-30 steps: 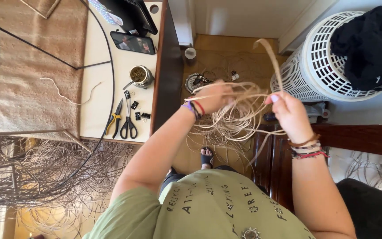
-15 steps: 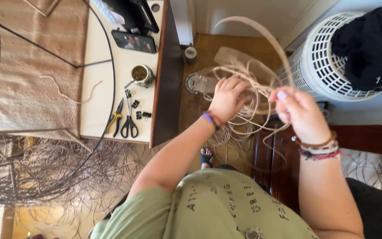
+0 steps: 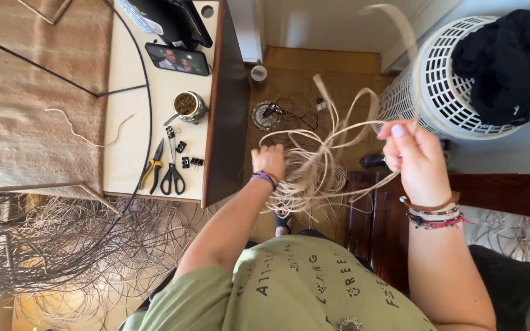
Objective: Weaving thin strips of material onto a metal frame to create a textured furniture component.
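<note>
Hands farther apart than before. Left hand [image 3: 269, 162] sunk in a pale, flat, springy reed tangle [image 3: 311, 178], grip hidden. Right hand [image 3: 417, 158] raised, pinching one strand. Beyond: white table [image 3: 127, 141] with scissors [image 3: 172, 175]; perforated white basket [image 3: 446, 79].

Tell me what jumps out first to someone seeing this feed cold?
The pale rattan strands tangled mid-frame, gripped low by the left hand while the right hand pulls a few up and right. Next, the white slotted laundry basket at upper right with dark clothing in it. Left, scissors and pliers lie on a white table.
</note>
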